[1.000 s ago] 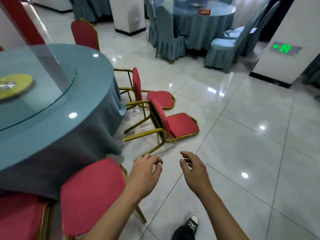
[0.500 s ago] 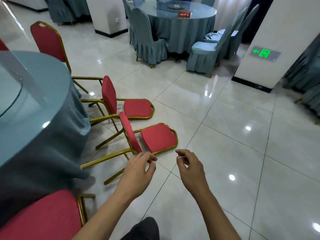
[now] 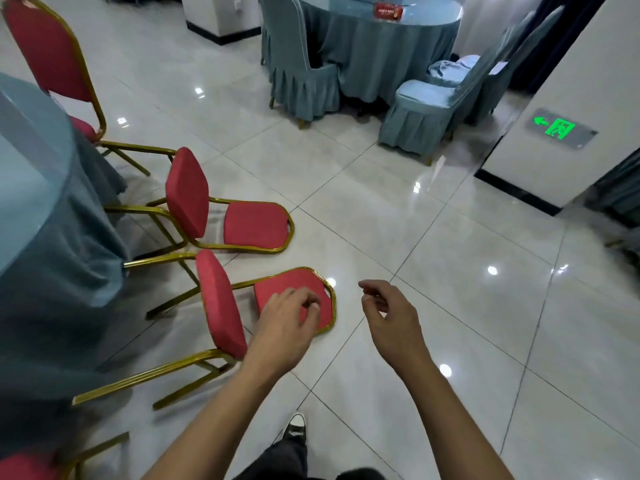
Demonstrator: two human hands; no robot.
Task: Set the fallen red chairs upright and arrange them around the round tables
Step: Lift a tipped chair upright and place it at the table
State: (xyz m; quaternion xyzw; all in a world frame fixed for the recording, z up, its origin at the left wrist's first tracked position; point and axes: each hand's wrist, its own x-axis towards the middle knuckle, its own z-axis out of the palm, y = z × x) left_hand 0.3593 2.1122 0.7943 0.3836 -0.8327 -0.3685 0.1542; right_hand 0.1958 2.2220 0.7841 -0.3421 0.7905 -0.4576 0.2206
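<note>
Now the near chair [image 3: 221,306], fallen on its back beside the table [image 3: 41,202], is much closer than a second ago; the approach has been nearly completed. Both hands are held loosely curled and empty, the left hand [image 3: 282,327] above the backrest, seemingly not yet touching it, and the right hand [image 3: 391,320] over bare floor. A second fallen chair [image 3: 256,226] lies just beyond.

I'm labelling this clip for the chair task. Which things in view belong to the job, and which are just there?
Job: near fallen red chair; far fallen red chair; upright red chair; round table; left hand; right hand.

Just there: blue-covered chairs; far table; exit sign.
</note>
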